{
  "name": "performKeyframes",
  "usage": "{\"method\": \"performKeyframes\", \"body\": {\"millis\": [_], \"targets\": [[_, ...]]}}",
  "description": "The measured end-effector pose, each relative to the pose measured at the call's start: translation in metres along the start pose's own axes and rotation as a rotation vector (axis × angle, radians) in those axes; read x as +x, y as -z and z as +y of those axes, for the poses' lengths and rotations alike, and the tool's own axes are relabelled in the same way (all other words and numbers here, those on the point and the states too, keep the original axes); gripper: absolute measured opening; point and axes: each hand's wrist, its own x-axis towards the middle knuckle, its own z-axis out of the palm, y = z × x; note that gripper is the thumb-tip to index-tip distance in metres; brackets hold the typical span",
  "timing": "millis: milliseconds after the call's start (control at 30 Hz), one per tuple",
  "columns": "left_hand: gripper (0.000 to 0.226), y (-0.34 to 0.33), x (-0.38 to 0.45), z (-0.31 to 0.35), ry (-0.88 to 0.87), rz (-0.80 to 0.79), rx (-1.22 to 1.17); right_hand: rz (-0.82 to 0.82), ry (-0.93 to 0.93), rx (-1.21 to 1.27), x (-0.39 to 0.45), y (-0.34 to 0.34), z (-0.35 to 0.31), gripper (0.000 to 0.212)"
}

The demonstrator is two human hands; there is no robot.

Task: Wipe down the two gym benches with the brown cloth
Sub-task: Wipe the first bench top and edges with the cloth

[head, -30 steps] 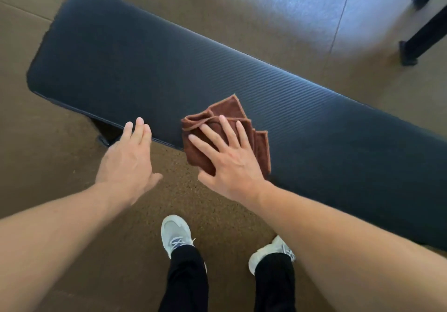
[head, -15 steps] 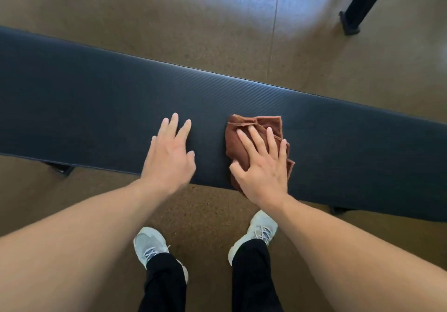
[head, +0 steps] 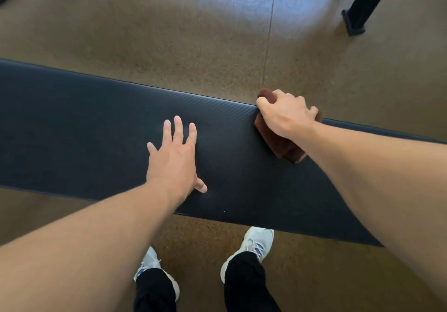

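A long black padded gym bench (head: pixel 72 127) with a ribbed surface runs across the view from left to right. The brown cloth (head: pixel 280 142) lies folded over the bench's far edge at the right. My right hand (head: pixel 285 113) curls over that far edge and grips the cloth, pressing it on the pad. My left hand (head: pixel 175 159) rests flat on the middle of the bench, fingers spread, holding nothing. Only one bench is in view.
Brown speckled floor surrounds the bench, with a seam line (head: pixel 269 33) running away from me. A black equipment leg (head: pixel 362 4) stands at the far right. My feet in pale sneakers (head: pixel 256 241) stand just in front of the bench.
My right hand slid the cloth from the bench's near side across to its far edge and curled over it. My left hand moved further onto the pad.
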Motion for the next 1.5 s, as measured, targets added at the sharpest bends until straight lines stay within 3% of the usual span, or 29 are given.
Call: {"method": "performKeyframes", "body": {"millis": [167, 300, 367, 467, 633, 767, 867, 967, 1100, 1200, 1333, 1500], "targets": [[0.149, 0.005, 0.002, 0.005, 0.037, -0.036, 0.006, -0.116, 0.494, 0.008, -0.01, -0.022, -0.081, 0.06], [0.148, 0.008, 0.002, 0.006, 0.045, -0.058, 0.019, -0.058, 0.596, 0.034, -0.008, -0.02, -0.077, 0.056], [0.148, 0.011, 0.002, 0.007, 0.044, -0.077, 0.044, -0.061, 0.591, 0.026, 0.002, -0.008, -0.045, 0.049], [0.149, 0.012, 0.002, 0.008, 0.041, -0.073, 0.074, -0.038, 0.407, -0.018, 0.023, 0.01, 0.021, 0.04], [0.148, 0.011, 0.0, 0.008, 0.031, -0.055, 0.09, -0.134, 0.08, 0.021, 0.037, 0.028, 0.077, 0.062], [0.147, 0.009, 0.0, 0.007, 0.023, -0.035, 0.076, -0.192, 0.375, 0.027, 0.037, 0.02, 0.0, 0.054], [0.147, 0.008, 0.0, 0.006, 0.03, -0.038, 0.048, -0.158, 0.569, -0.059, 0.019, -0.004, -0.069, 0.061], [0.147, 0.007, 0.0, 0.005, 0.027, -0.035, 0.028, -0.021, 0.579, -0.076, 0.01, -0.016, -0.078, 0.058], [0.149, 0.005, -0.001, 0.002, 0.025, -0.023, 0.018, 0.078, 0.54, -0.134, 0.022, -0.006, -0.026, 0.057], [0.148, 0.003, 0.0, 0.001, 0.017, -0.006, 0.016, 0.064, 0.452, -0.117, 0.022, 0.002, 0.012, 0.052], [0.148, 0.0, 0.001, 0.001, 0.018, 0.006, 0.022, 0.018, 0.52, -0.08, 0.015, -0.001, 0.015, 0.038], [0.15, -0.003, 0.003, 0.001, 0.021, 0.01, 0.02, -0.066, 0.526, -0.141, 0.004, 0.001, -0.01, 0.074]]}}
